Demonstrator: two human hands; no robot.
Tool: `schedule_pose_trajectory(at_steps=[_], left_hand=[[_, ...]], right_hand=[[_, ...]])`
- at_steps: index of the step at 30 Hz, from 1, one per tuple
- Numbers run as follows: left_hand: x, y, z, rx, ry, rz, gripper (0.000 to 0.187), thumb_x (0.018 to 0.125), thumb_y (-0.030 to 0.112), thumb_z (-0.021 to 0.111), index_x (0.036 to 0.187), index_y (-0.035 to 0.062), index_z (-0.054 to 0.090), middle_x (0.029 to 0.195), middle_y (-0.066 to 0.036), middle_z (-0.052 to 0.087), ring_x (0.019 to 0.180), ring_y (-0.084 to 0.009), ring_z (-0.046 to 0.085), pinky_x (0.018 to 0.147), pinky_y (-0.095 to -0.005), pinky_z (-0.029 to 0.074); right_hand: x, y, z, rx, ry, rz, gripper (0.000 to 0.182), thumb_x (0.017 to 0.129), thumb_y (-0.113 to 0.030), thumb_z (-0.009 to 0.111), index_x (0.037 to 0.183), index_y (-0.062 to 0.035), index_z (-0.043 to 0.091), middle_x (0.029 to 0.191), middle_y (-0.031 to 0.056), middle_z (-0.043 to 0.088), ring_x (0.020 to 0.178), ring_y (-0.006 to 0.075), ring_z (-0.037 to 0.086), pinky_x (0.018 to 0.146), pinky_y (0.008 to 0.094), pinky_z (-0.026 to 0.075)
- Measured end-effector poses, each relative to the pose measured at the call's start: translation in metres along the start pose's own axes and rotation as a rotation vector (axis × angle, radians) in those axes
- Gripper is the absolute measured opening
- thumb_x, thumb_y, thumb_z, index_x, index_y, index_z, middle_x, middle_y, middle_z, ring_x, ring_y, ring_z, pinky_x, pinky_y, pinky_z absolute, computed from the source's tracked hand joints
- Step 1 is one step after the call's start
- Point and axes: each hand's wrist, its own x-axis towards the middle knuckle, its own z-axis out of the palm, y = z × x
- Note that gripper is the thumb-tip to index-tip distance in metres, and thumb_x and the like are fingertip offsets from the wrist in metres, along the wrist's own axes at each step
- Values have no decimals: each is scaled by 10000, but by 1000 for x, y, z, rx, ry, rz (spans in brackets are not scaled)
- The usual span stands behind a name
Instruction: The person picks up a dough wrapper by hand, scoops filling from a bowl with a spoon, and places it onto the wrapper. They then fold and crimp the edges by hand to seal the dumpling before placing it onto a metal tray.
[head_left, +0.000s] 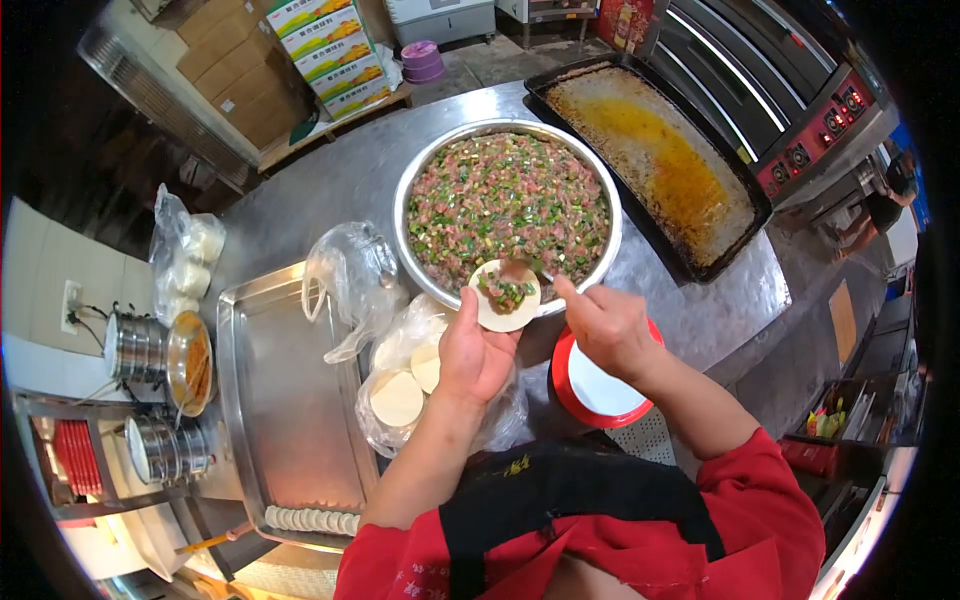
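Note:
A round dough wrapper [489, 314] lies on my left hand [478, 352], with the thumb along its near left edge. Some meat and green onion filling [508, 292] sits in the middle of the wrapper. My right hand [608, 326] is closed around the handle of a small spoon [522, 268], whose blurred end touches the filling. Just beyond both hands stands a large steel bowl [402, 215] full of minced meat and chopped greens [510, 200]. Beside my left forearm a plastic bag holds more round wrappers [397, 400].
A steel tray [295, 390] at left holds a row of dumplings [312, 520] near its front. An oily black baking pan [660, 160] lies at back right. A red-rimmed white dish [603, 385] sits below my right hand. Another person [885, 205] is at far right.

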Motion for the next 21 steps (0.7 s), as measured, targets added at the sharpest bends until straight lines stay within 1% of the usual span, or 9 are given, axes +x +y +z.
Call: schedule_pose_trajectory(at_steps=[3, 5, 6, 7, 9, 11, 13, 17, 21], left_hand=[[4, 3, 3, 3, 28, 7, 442, 1017, 334, 303, 1311, 22, 409, 1312, -124, 497, 1213, -273, 487, 1022, -432, 403], [6, 5, 1, 29, 10, -15, 440, 1020, 323, 292, 1314, 17, 408, 1317, -131, 493, 1219, -279, 483, 1030, -438, 398], [5, 5, -2, 34, 17, -21, 440, 1020, 323, 292, 1314, 17, 408, 1317, -131, 493, 1219, -279, 483, 1030, -438, 398], [6, 7, -5, 29, -11, -50, 440, 1021, 319, 286, 1317, 16, 406, 1321, -134, 490, 1220, -280, 482, 1031, -439, 399], [14, 11, -4, 14, -44, -58, 441, 1022, 315, 280, 1320, 14, 403, 1324, -137, 488, 1222, -281, 482, 1031, -441, 400], [9, 11, -10, 30, -88, -92, 445, 1024, 312, 269, 1326, 14, 402, 1331, -141, 483, 1223, -281, 482, 1024, -440, 409], [10, 11, -9, 29, -64, -101, 444, 1024, 312, 270, 1324, 16, 405, 1325, -142, 487, 1219, -281, 485, 1021, -437, 413], [11, 9, -4, 5, -38, -96, 440, 1022, 313, 279, 1319, 16, 410, 1305, -142, 503, 1206, -279, 496, 1013, -433, 420], [11, 10, -5, 20, -18, -95, 436, 1019, 314, 298, 1312, 12, 414, 1283, -138, 521, 1195, -276, 503, 1012, -437, 419]], right_hand=[[17, 17, 1, -24, 84, 81, 311, 738, 25, 620, 1043, -28, 643, 590, 87, 515, 492, 246, 537, 418, 354, 402], [18, 32, 14, 28, 127, 75, 308, 744, -32, 606, 1044, -86, 650, 599, 58, 510, 500, 236, 550, 422, 364, 428], [17, 41, 20, -34, -64, 125, 293, 740, -24, 624, 1022, -99, 655, 610, 67, 520, 524, 253, 563, 436, 375, 435], [12, 40, 22, -33, -61, 130, 293, 740, -24, 624, 1022, -99, 655, 610, 67, 520, 524, 253, 563, 436, 375, 435], [13, 34, 18, 197, 68, 163, 279, 732, -17, 638, 998, -98, 656, 616, 77, 525, 530, 264, 566, 445, 381, 438], [15, 18, 9, 268, 75, 156, 276, 721, -13, 645, 985, -90, 655, 623, 85, 532, 521, 266, 565, 441, 374, 434], [15, 10, 6, 310, 36, 73, 275, 710, -16, 657, 978, -77, 655, 622, 77, 535, 511, 261, 563, 433, 363, 434], [11, 2, -1, 279, -5, 69, 297, 694, -14, 669, 987, -55, 645, 618, 61, 538, 507, 241, 566, 422, 358, 437], [9, 2, 3, 186, 1, 76, 287, 707, -30, 655, 991, -71, 642, 621, 65, 543, 512, 238, 571, 420, 365, 435]])
